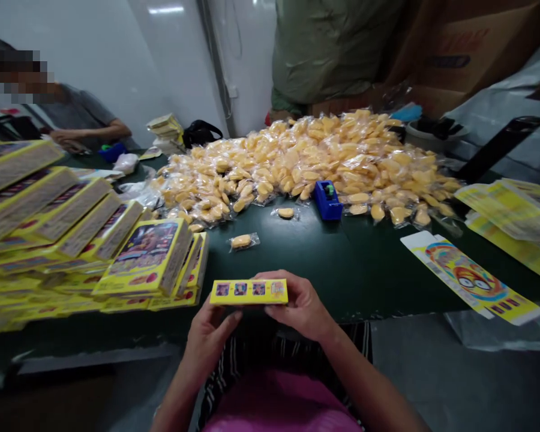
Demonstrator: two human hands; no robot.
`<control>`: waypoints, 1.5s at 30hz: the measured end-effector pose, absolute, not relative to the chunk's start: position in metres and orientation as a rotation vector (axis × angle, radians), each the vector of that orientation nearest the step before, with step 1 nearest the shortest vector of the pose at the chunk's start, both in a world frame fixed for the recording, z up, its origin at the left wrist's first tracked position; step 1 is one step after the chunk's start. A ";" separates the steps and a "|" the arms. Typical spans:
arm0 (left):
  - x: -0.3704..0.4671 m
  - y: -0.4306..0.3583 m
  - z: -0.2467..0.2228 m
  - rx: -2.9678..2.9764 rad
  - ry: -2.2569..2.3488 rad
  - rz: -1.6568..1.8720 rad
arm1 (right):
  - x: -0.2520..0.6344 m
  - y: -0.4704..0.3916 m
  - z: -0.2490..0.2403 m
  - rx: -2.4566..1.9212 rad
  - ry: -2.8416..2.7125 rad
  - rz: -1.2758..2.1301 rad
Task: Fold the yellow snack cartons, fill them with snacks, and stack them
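A small yellow cardboard box [248, 292] with a row of printed pictures along its side is held level above the table's front edge. My left hand [211, 333] grips its left end, thumb underneath. At the right end, my right hand [303, 306] has its fingers behind the box and its thumb below. Beyond the box lie a wrapped yellow sponge-like piece [242, 241] and another wrapped piece [285, 213]. Close to that second one stands a blue tape dispenser [327, 201]. What the box contains is hidden.
A big heap of wrapped yellow pieces [297, 156] covers the back of the dark green table [342, 264]. Stacked yellow boxes [139, 258] fill the left side. Flat printed cartons [472, 276] lie at the right. Another person [81, 114] sits at the far left.
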State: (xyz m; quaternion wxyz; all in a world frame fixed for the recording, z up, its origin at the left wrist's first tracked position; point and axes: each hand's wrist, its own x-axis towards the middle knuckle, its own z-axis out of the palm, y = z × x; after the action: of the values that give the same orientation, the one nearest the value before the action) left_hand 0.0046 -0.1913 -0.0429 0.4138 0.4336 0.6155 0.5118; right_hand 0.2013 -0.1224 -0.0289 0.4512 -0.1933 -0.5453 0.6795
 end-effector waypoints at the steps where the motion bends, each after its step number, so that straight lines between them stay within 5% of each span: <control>1: 0.002 -0.191 -0.043 1.048 1.541 1.303 | 0.200 -0.124 -0.026 -0.449 -1.380 1.675; 22: 0.004 -0.212 -0.042 0.913 1.435 1.194 | 0.199 -0.123 -0.021 -0.663 -1.220 1.674; 29: 0.023 -0.225 0.010 2.067 1.927 1.176 | 0.175 -0.108 0.017 -0.740 -0.944 1.607; 35: -0.063 -0.206 0.069 2.158 2.282 1.138 | 0.083 -0.059 0.057 -0.435 -1.432 1.717; 41: -0.126 -0.188 0.059 2.140 2.451 1.055 | 0.023 -0.021 0.032 -0.734 -2.073 1.184; 45: -0.127 -0.196 0.062 2.156 2.387 1.083 | 0.021 -0.028 0.030 -0.753 -2.090 1.127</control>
State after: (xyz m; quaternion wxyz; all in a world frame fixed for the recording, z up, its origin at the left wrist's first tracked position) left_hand -0.1267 -0.1963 0.0624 -0.1256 0.6302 0.6978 0.3165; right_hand 0.0212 -0.0283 0.0303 0.3194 -0.2864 -0.7950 0.4288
